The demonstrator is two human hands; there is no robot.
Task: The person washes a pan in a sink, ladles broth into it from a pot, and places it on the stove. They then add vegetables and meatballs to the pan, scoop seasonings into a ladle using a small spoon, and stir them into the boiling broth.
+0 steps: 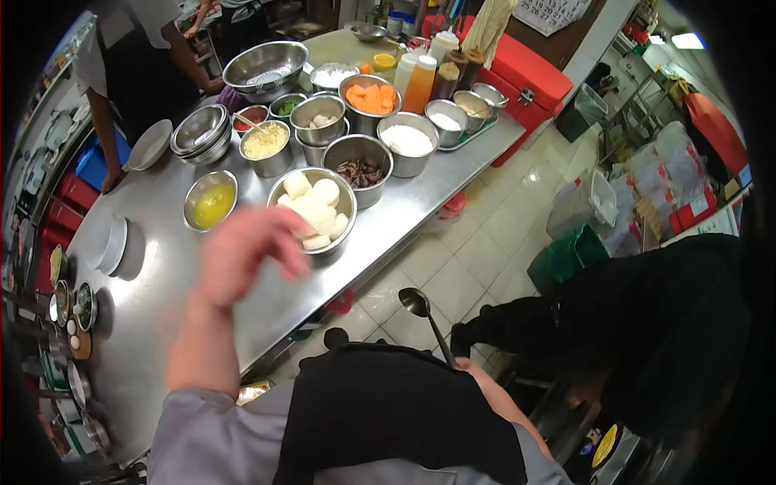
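My left hand (250,255) is in front of a metal bowl (346,234) of white chunks (315,208), partly covering its near side. Its fingers are loosely bent and apart, somewhat blurred, with nothing visible in them. Low beside my black apron (396,412), my right hand (473,372) is closed around the handle of a ladle (415,302); its bowl points up over the floor. Near my left hand is a bowl of yellow liquid (212,206). Just beyond the white chunks stands a pot of dark brown pieces (361,172).
Pots of sliced carrot (372,99), white powder (406,141) and minced garlic-like bits (265,141) crowd the steel table (174,323). Sauce bottles (419,84) stand behind. A person in black (638,339) bends close on my right; another person (141,69) stands across the table.
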